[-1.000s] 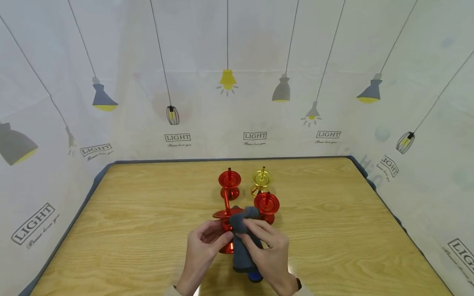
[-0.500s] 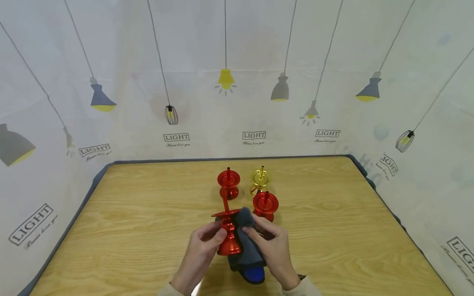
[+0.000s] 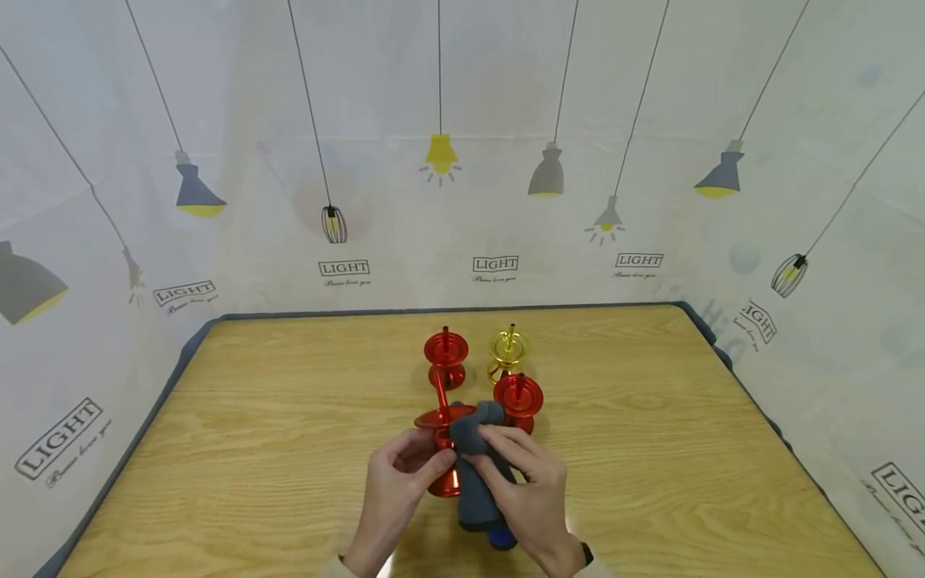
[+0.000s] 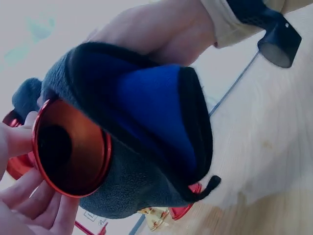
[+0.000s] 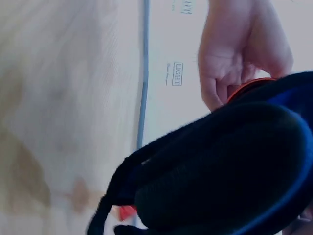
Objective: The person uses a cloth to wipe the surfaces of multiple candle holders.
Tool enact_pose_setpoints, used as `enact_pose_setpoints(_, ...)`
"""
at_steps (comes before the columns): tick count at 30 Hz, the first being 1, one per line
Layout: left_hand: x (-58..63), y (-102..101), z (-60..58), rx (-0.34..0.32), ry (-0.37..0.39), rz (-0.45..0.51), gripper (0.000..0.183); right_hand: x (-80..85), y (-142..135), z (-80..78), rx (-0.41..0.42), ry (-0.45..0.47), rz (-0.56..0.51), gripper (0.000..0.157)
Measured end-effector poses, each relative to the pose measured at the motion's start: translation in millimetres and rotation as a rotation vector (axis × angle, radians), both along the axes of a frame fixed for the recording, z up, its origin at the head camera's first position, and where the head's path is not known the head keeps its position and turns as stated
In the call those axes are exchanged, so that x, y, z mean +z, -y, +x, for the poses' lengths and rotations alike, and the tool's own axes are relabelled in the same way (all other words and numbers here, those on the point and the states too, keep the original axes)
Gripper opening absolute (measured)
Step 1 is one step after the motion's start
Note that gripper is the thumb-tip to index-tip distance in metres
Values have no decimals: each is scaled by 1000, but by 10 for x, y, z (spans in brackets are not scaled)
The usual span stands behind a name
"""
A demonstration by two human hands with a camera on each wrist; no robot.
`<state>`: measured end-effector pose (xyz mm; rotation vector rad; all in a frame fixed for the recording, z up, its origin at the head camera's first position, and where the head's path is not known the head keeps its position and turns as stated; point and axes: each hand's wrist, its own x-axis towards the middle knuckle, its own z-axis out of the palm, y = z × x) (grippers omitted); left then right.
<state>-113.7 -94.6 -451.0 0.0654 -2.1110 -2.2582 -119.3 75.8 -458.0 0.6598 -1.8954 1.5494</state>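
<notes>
My left hand [image 3: 396,486] grips a shiny red metal candlestick [image 3: 433,419] by its stem, lifted above the table and tilted. A grey-blue cloth [image 3: 477,494] with a bright blue side is pinched between my right thumb and fingers. Folded cloth lies against the stem under the candlestick's dish, and my right hand [image 3: 533,491] stays beside it. In the left wrist view, the hollow underside of the red base [image 4: 85,147] faces the camera, and the cloth [image 4: 142,98] hangs loosely around it. Dark cloth [image 5: 215,171] covers much of the right wrist view, hiding my right fingers.
Beyond my hands, a red candlestick [image 3: 446,351], a gold candlestick [image 3: 508,349] and another red one [image 3: 518,395] stand upright on the wooden table [image 3: 289,417]. The nearer red one is close behind the cloth. A white printed curtain [image 3: 405,233] surrounds the table.
The cloth drew back right of the candlestick half a second ago, baring its stem and base. Now it is again over the stem's right side, as a second ago. The other candlesticks stay put.
</notes>
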Motion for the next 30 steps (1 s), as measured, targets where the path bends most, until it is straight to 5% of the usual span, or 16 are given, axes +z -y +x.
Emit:
enact_pose_setpoints(8, -52, 105, -6, -175, 43, 173, 36, -17, -54, -1, 177, 390, -263, 35)
enact_pose_setpoints(11, -61, 117, -5, -243, 69, 245, 39, -20, -71, -5, 190, 502, -303, 37)
enact_pose_setpoints(13, -55, 102, -4, -228, 81, 250, 40, -21, -74, -7, 182, 540, -314, 38)
enact_pose_setpoints(16, -34, 54, -7, -126, 74, 166, 39, -27, -61, -13, 151, 490, -300, 36)
enact_pose_setpoints(20, -20, -12, 3, -15, 19, 2, 31, -47, -25, -6, 39, 238, -146, 33)
enact_pose_setpoints(25, -17, -30, 17, -13, -38, -42, 24, -41, 11, 24, -48, -39, -8, 38)
enact_pose_setpoints(30, -13, 52, 1, -82, 52, 3, 29, -38, 7, 51, -3, -48, -13, 39)
